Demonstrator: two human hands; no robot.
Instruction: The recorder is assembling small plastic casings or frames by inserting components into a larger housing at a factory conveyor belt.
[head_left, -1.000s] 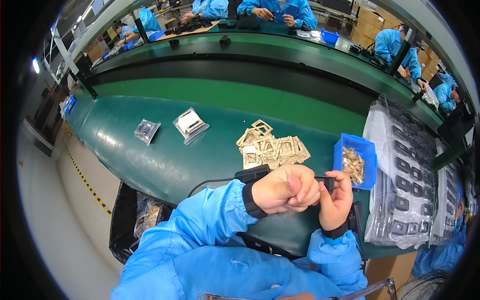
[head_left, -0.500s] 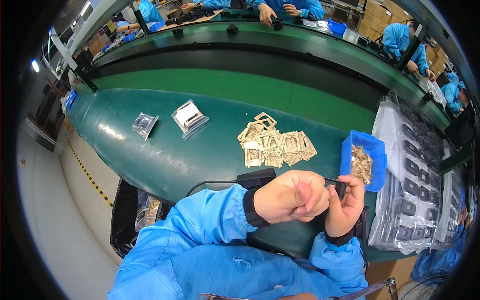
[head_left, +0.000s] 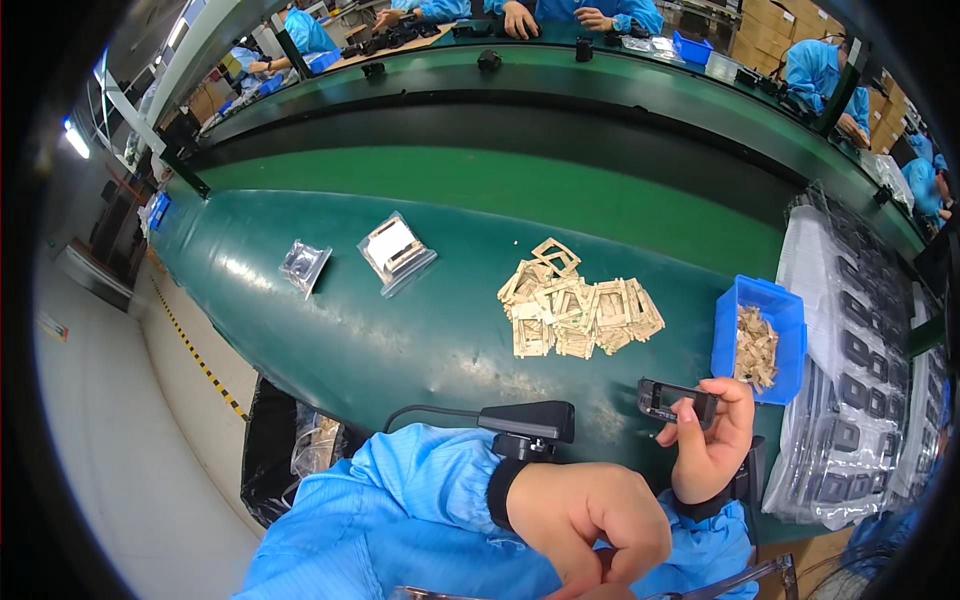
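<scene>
A small black rectangular frame (head_left: 655,398) with an opening is pinched between the thumb and fingers of my right hand (head_left: 712,440), tilted over the green table. My left hand (head_left: 592,520) is drawn in close to my body, its fingers curled and pointing down. Whatever those fingers might hold is hidden. Beyond my hands lies a loose pile of thin beige frames (head_left: 575,305). Close to my right hand stands a blue bin (head_left: 795,345) with crumpled beige scraps (head_left: 757,350) in it.
Clear bags, one holding beige frames (head_left: 396,256) and one a dark part (head_left: 305,267), lie left on the green table (head_left: 420,350). Plastic trays of black frames (head_left: 840,440) are stacked right. A black-lined bin (head_left: 268,450) stands lower left. Co-workers (head_left: 590,12) sit across.
My left hand has come away from my right hand and moved down toward my body. The black frame now shows more fully in my right hand. The view has shifted slightly.
</scene>
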